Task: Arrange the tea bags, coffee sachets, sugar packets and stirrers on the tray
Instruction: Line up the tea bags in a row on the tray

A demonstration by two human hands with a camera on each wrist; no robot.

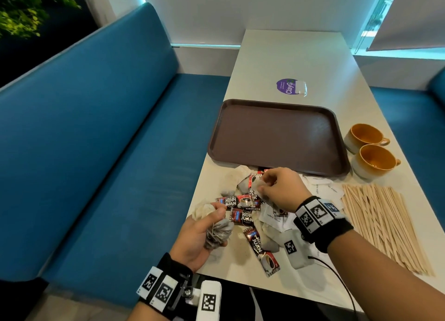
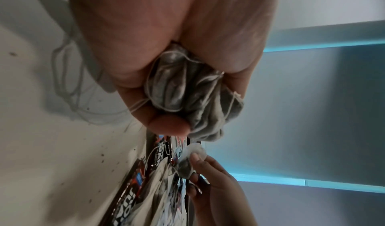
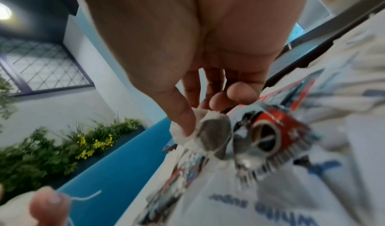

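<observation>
The tray [image 1: 277,137] beyond both grips holds nothing yet: the left hand [image 1: 197,238] clutches a bunch of tea bags [image 1: 218,232], the right hand [image 1: 280,189] pinches another tea bag [image 3: 210,134] from the sachet pile [image 1: 240,205], stirrers [image 1: 382,224] untouched on the tabletop [image 1: 301,55].

We had the brown tray [image 1: 277,137] lying bare on the white table [image 1: 301,62], its near edge just beyond the heap. Our left hand [image 1: 197,238] gripped a bunch of grey tea bags [image 1: 218,232], strings trailing across them. Our right hand [image 1: 279,188] reached into the pile, fingertips pinching a tea bag [image 1: 255,184] above the red-and-black coffee sachets [image 1: 240,202]. White sugar packets [image 1: 325,188] lay just right of that hand, the wooden stirrers [image 1: 382,224] fanned out beside them. Two yellow-lined cups [image 1: 370,152] stood right of the tray.
</observation>
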